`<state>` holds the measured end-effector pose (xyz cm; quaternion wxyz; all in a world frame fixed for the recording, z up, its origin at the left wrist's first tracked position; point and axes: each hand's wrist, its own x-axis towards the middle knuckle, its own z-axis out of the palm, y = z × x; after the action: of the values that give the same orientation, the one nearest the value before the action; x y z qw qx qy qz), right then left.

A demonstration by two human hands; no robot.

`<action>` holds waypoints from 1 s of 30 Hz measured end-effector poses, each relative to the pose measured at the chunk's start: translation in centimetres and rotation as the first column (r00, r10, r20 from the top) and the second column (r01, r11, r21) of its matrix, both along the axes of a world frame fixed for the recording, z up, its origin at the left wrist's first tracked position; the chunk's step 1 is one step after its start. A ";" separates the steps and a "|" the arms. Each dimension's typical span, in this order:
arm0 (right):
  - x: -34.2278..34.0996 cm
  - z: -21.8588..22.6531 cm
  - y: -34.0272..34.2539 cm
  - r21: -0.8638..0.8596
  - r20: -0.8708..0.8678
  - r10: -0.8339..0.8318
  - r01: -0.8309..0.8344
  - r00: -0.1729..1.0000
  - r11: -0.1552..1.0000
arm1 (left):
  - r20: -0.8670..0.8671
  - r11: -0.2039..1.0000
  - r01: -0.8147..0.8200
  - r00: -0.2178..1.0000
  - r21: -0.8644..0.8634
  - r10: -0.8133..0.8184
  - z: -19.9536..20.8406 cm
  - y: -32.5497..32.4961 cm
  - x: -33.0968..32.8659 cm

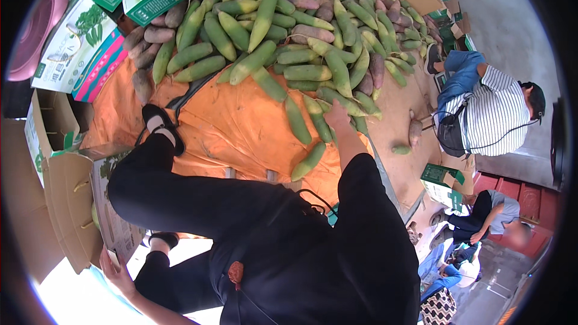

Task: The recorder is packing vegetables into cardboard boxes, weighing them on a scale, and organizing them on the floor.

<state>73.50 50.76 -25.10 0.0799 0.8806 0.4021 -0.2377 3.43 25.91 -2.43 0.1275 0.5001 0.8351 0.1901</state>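
My right hand (338,115) reaches forward to the near edge of a big heap of green radishes (262,21). Its fingers stretch out onto a green radish (349,102), and no grip around it shows. Low on the left, the fingers of my left hand (119,275) are closed on a small pale flat piece (113,257) beside an open cardboard box (72,204); I cannot make out what the piece is. A few green radishes, such as a loose one (308,161), lie on the orange sheet (220,123) near my right arm.
Purplish radishes (158,35) lie among the green ones. Printed cartons (75,39) and a pink basin (42,30) stand at the left. A person in a striped shirt (490,111) sits at the right, with other people (500,216) lower down. A green-white box (442,183) stands between.
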 end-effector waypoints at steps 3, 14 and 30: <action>-0.1 -0.4 0.1 -0.050 0.010 0.021 -0.021 1.000 0.999 | 0.093 1.000 0.002 0.996 0.031 -0.005 -0.5 0.2 -0.2; -1.6 0.6 -2.6 -0.208 0.196 0.254 -0.213 0.947 0.955 | -0.015 0.998 0.048 0.999 0.029 -0.048 -0.7 0.5 0.1; 1.3 -4.9 -5.9 0.229 0.299 0.640 -0.704 0.708 0.672 | -0.030 0.998 0.063 0.998 0.022 -0.062 4.3 1.7 4.2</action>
<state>74.76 44.83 -30.02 0.0539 0.6884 0.7225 -0.0344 7.62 27.62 1.90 0.1152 0.5302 0.8186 0.1883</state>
